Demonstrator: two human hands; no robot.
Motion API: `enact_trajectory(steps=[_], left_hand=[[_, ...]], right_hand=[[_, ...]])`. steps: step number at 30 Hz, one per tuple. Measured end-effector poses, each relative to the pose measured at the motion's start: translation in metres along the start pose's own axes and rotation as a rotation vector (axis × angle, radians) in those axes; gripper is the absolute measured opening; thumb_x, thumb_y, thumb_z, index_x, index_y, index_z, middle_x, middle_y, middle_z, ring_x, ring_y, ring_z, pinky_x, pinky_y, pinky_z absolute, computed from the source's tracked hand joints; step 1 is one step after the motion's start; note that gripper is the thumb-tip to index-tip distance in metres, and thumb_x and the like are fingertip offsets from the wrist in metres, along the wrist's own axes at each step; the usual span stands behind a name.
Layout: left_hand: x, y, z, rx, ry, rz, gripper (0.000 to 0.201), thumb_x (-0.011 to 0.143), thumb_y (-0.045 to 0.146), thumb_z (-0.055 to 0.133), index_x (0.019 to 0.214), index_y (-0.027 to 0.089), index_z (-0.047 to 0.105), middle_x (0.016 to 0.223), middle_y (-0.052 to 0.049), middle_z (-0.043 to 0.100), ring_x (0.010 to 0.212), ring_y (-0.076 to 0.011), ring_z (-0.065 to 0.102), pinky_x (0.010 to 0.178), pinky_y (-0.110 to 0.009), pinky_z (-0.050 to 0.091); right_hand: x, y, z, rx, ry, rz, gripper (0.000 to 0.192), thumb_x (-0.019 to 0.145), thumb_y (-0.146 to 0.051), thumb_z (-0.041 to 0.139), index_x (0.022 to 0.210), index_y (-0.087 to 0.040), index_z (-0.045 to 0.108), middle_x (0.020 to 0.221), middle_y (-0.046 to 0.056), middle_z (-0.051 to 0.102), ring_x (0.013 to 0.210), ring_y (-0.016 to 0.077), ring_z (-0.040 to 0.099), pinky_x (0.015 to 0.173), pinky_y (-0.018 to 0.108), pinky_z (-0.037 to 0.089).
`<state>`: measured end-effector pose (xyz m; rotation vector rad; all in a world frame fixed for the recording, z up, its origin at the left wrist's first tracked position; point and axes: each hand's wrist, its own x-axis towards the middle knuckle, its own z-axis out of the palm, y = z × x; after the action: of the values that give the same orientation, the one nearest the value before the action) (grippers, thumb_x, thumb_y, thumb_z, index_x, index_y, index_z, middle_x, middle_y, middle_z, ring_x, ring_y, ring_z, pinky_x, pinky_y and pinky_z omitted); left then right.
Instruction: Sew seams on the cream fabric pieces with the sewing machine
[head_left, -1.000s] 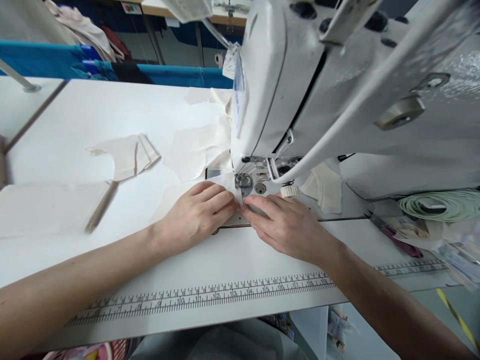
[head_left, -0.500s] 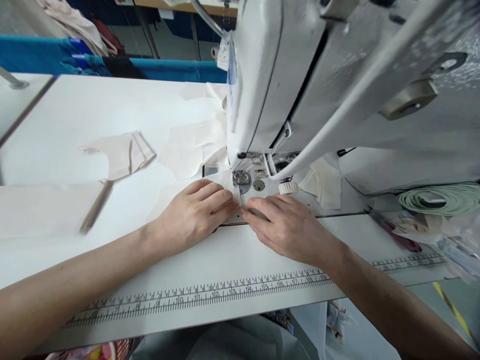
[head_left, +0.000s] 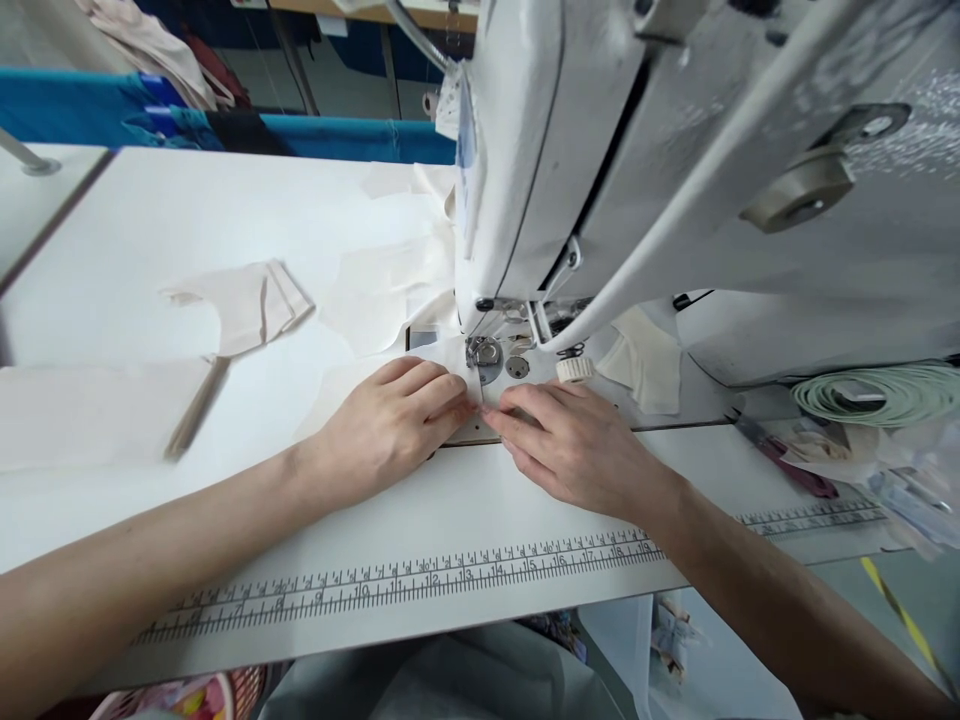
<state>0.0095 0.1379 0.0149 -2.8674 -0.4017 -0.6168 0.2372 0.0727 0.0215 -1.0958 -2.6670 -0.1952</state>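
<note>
My left hand point(head_left: 390, 425) and right hand point(head_left: 574, 445) lie flat, grip open, fingertips pressing the cream fabric piece point(head_left: 442, 358) onto the worktop point(head_left: 465, 510) before the presser foot point(head_left: 484, 355).

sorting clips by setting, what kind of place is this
Likely a garment sewing workshop: an industrial sewing machine, cut cream fabric pieces on a white table with a printed ruler.

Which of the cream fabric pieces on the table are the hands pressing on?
The small piece at the presser foot, under the fingertips of both the left hand and right hand; the others lie untouched.
</note>
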Motion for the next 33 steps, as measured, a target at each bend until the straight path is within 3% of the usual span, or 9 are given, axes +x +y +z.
enact_trajectory(steps=[5,15,26,33], left_hand=[[0.0,0.005,-0.001,-0.011,-0.02,-0.03,0.018,0.095,0.015,0.048,0.104,0.013,0.064,0.101,-0.009,0.068,0.094,-0.0212,0.062,0.079,-0.036,0.053],[-0.002,0.034,-0.009,0.008,-0.074,-0.104,0.024,0.094,0.013,0.045,0.102,0.003,0.066,0.112,-0.016,0.066,0.101,-0.0262,0.061,0.082,-0.039,0.054],[-0.001,0.026,-0.005,0.002,-0.043,-0.109,0.027,0.094,0.016,0.045,0.106,0.003,0.065,0.112,-0.016,0.067,0.102,-0.0262,0.062,0.084,-0.039,0.055],[0.0,0.018,-0.001,-0.004,-0.063,-0.126,0.031,0.093,0.016,0.045,0.112,0.0,0.063,0.115,-0.018,0.066,0.107,-0.0278,0.061,0.088,-0.04,0.054]], right_hand=[[0.002,-0.003,-0.001,-0.01,-0.034,0.005,0.024,0.096,-0.015,0.045,0.111,-0.013,0.063,0.098,0.007,0.063,0.082,0.0165,0.057,0.075,0.033,0.04],[0.002,-0.005,-0.001,0.028,-0.021,0.02,0.026,0.094,-0.011,0.046,0.115,-0.011,0.062,0.099,0.008,0.062,0.09,0.0178,0.058,0.078,0.033,0.039],[0.008,-0.001,0.0,0.007,-0.036,0.04,0.03,0.094,-0.013,0.044,0.118,-0.01,0.061,0.094,0.008,0.062,0.074,0.0149,0.055,0.071,0.032,0.041],[0.014,0.002,-0.001,-0.043,-0.021,0.092,0.033,0.092,-0.013,0.045,0.121,-0.012,0.061,0.09,0.006,0.063,0.075,0.0147,0.054,0.068,0.029,0.04]])
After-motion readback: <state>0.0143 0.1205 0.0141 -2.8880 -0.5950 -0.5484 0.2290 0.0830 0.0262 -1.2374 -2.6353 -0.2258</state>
